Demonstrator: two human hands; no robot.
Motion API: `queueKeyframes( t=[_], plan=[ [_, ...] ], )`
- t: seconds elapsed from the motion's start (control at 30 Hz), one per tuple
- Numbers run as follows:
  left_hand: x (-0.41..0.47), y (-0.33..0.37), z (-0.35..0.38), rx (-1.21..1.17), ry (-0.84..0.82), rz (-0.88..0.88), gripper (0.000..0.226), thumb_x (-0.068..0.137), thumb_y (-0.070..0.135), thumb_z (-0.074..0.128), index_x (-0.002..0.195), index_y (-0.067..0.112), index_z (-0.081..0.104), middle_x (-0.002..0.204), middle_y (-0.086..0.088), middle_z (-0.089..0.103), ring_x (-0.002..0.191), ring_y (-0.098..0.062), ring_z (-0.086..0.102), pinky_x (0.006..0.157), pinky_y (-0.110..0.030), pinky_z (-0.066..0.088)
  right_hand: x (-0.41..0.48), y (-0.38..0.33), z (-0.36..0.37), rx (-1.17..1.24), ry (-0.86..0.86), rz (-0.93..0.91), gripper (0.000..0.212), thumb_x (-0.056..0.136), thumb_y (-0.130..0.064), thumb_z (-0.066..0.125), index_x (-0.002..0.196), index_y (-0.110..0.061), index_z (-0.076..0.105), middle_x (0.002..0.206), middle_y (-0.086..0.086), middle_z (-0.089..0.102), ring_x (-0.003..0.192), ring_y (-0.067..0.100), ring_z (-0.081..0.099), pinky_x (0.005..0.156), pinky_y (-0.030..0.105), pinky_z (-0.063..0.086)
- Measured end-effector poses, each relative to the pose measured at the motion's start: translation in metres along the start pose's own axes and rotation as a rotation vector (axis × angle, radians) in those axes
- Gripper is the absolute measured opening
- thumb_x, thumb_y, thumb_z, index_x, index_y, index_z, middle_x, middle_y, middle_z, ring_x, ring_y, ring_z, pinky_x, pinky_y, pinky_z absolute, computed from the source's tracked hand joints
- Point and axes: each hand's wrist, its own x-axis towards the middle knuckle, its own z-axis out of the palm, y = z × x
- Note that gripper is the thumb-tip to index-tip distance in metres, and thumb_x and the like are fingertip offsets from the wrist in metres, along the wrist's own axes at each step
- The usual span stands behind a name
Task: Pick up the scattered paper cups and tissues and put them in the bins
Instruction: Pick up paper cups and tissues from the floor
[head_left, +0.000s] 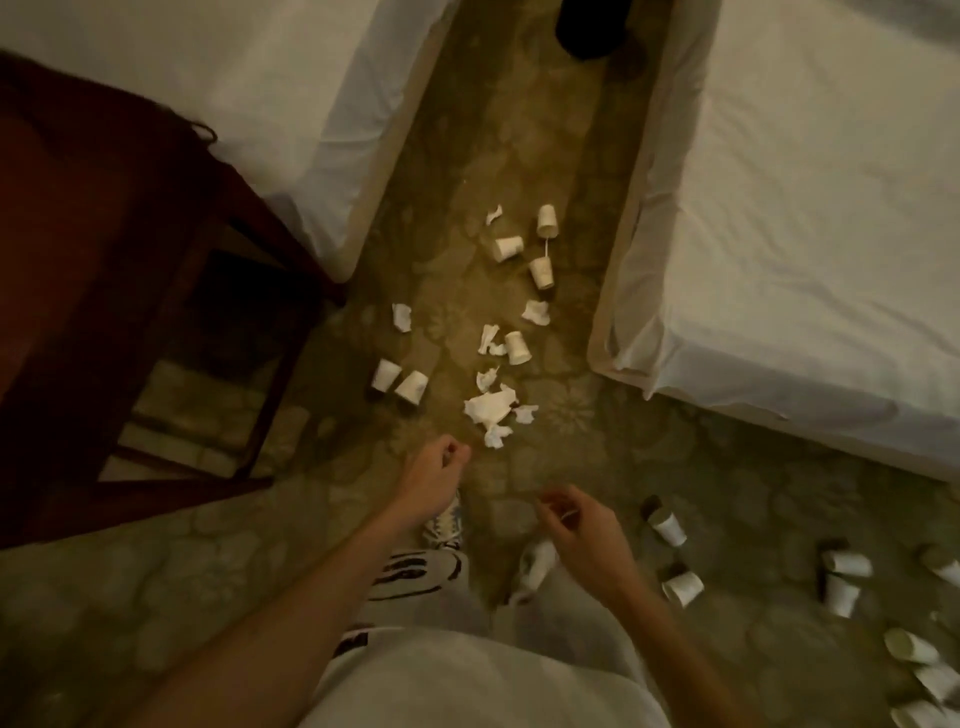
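below, left hand (439, 478) loosely curled, empty; right hand (582, 530) blurred, grip unclear; tissues (491, 408), paper cups (508, 248) scattered on carpet (519, 130).

The room is dim and the light warm and yellowish, seemingly from overhead. The brightest patch falls on the carpet (571, 447) just beyond the left grip (436, 478) and right grip (582, 535), where the tissues (491, 408) glow almost white. The bed sheets (805, 234) farther out on either side read as flat grey-white with soft fold shadows. The wooden chair (104, 260) to the left of the left grip sinks into near-black shadow, its detail lost. The whole frame is soft and grainy; the right grip's fingers are smeared, and the paper cups (670, 527) to its right are blurred. Wide-angle distortion bows the bed edges toward the corners.
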Motion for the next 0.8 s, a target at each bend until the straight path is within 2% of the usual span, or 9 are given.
queueKeyframes(
  t=[0.1, 0.17, 0.3, 0.37, 0.43, 0.53, 0.63, 0.67, 0.8],
  plan=[
    [0.055, -0.006, 0.018, -0.102, -0.026, -0.156, 0.014, 0.102, 0.033, 0.049, 0.099, 0.021, 0.056, 0.082, -0.002, 0.061, 0.071, -0.017, 0.059, 0.064, -0.031, 0.05, 0.058, 0.016, -0.003, 0.03, -0.043, 0.068, 0.012, 0.096, -0.026, 0.059, 0.104, -0.023, 0.068, 0.092, -0.008, 0.067, 0.08, 0.004, 0.063, 0.061, 0.008, 0.042],
    [0.084, -0.012, 0.035, -0.161, -0.025, -0.25, 0.013, 0.101, 0.029, 0.05, 0.099, 0.018, 0.056, 0.077, -0.004, 0.059, 0.067, -0.021, 0.057, 0.061, -0.031, 0.048, 0.094, 0.027, -0.004, 0.034, -0.11, 0.117, 0.012, 0.096, -0.025, 0.059, 0.103, -0.023, 0.068, 0.092, -0.007, 0.068, 0.08, 0.0, 0.062, 0.06, 0.008, 0.043],
    [0.154, -0.028, 0.076, -0.182, -0.041, -0.341, 0.013, 0.101, 0.034, 0.05, 0.098, 0.022, 0.054, 0.095, -0.006, 0.063, 0.085, -0.026, 0.062, 0.078, -0.04, 0.053, 0.184, 0.062, -0.002, -0.024, -0.25, 0.174, 0.009, 0.096, -0.024, 0.057, 0.096, -0.031, 0.063, 0.097, -0.008, 0.066, 0.089, 0.007, 0.062, 0.076, 0.024, 0.05],
    [0.193, -0.044, 0.101, -0.159, -0.033, -0.338, 0.013, 0.1, 0.034, 0.051, 0.099, 0.023, 0.056, 0.1, -0.006, 0.064, 0.092, -0.028, 0.064, 0.084, -0.044, 0.054, 0.234, 0.088, 0.003, -0.101, -0.287, 0.158, 0.008, 0.098, -0.027, 0.056, 0.098, -0.033, 0.061, 0.101, -0.007, 0.065, 0.087, 0.006, 0.06, 0.073, 0.023, 0.047],
    [0.231, -0.069, 0.128, -0.109, -0.024, -0.319, 0.013, 0.1, 0.032, 0.052, 0.103, 0.022, 0.059, 0.1, -0.004, 0.064, 0.094, -0.026, 0.062, 0.085, -0.043, 0.054, 0.285, 0.119, 0.012, -0.213, -0.323, 0.125, 0.015, 0.099, -0.029, 0.055, 0.112, -0.027, 0.062, 0.106, -0.003, 0.064, 0.089, 0.01, 0.06, 0.076, 0.026, 0.048],
    [0.287, -0.116, 0.172, -0.031, -0.084, -0.289, 0.02, 0.1, 0.03, 0.051, 0.118, 0.023, 0.058, 0.109, -0.008, 0.065, 0.098, -0.027, 0.062, 0.087, -0.047, 0.054, 0.359, 0.167, 0.037, -0.315, -0.378, 0.101, 0.022, 0.1, -0.028, 0.052, 0.119, -0.021, 0.061, 0.11, 0.0, 0.063, 0.089, 0.011, 0.061, 0.075, 0.03, 0.053],
    [0.339, -0.16, 0.21, 0.045, -0.21, -0.255, 0.042, 0.1, 0.028, 0.051, 0.141, 0.031, 0.042, 0.109, -0.009, 0.062, 0.099, -0.03, 0.061, 0.086, -0.045, 0.052, 0.421, 0.213, 0.07, -0.377, -0.399, 0.082, 0.024, 0.099, -0.027, 0.053, 0.122, -0.021, 0.061, 0.104, -0.003, 0.059, 0.077, 0.0, 0.056, 0.061, 0.022, 0.044],
    [0.356, -0.173, 0.221, 0.058, -0.233, -0.227, 0.05, 0.099, 0.029, 0.051, 0.146, 0.036, 0.033, 0.108, -0.007, 0.06, 0.098, -0.029, 0.06, 0.083, -0.043, 0.051, 0.439, 0.227, 0.081, -0.398, -0.389, 0.068, 0.024, 0.099, -0.026, 0.055, 0.121, -0.021, 0.061, 0.101, -0.005, 0.056, 0.077, -0.001, 0.054, 0.061, 0.021, 0.042],
    [0.421, -0.226, 0.26, 0.05, -0.264, -0.072, 0.065, 0.1, 0.033, 0.052, 0.152, 0.044, 0.015, 0.107, -0.008, 0.056, 0.095, -0.029, 0.057, 0.075, -0.036, 0.042, 0.496, 0.279, 0.128, -0.44, -0.374, -0.029, 0.029, 0.096, -0.027, 0.059, 0.123, -0.016, 0.061, 0.11, -0.007, 0.054, 0.096, 0.011, 0.053, 0.077, 0.025, 0.041]
  ],
)
